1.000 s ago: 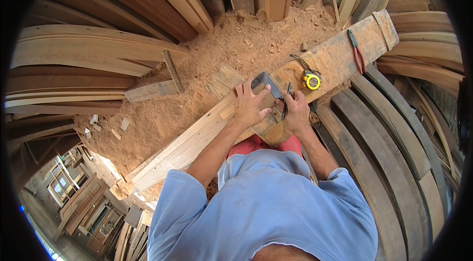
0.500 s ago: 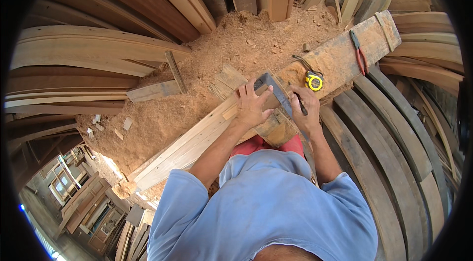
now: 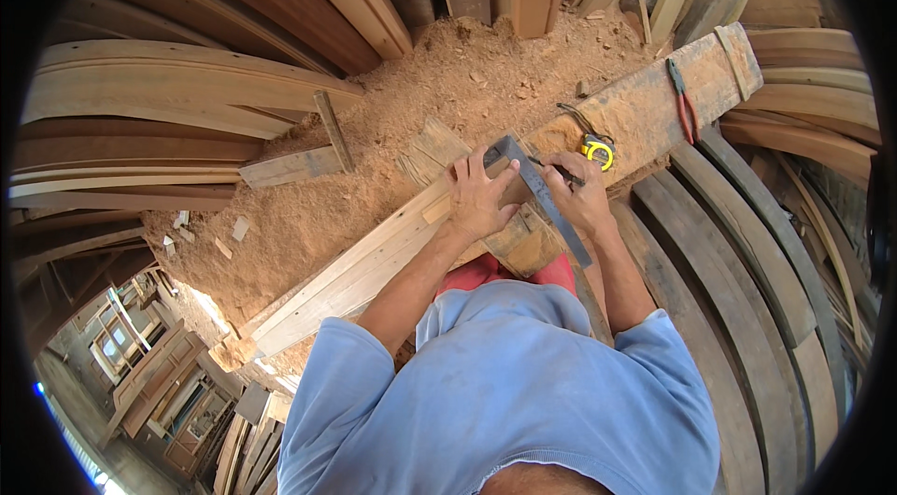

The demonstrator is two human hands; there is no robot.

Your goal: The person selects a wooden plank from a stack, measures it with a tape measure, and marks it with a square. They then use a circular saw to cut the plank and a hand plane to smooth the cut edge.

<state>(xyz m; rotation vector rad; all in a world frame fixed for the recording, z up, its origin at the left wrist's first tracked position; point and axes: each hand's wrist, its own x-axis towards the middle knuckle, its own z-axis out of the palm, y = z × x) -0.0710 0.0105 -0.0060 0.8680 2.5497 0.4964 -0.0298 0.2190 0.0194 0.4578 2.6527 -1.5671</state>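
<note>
Amid sawdust, left hand (image 3: 478, 196) presses a steel square (image 3: 540, 191); right hand's (image 3: 581, 198) pencil grip stays unclear.

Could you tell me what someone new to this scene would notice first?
At the centre, the left hand presses a metal square flat on a long wooden beam, while the right hand holds a pencil against the blade. A yellow tape measure and red-handled pliers lie further along the beam. Sawdust is heaped behind, ringed by stacked planks.
</note>
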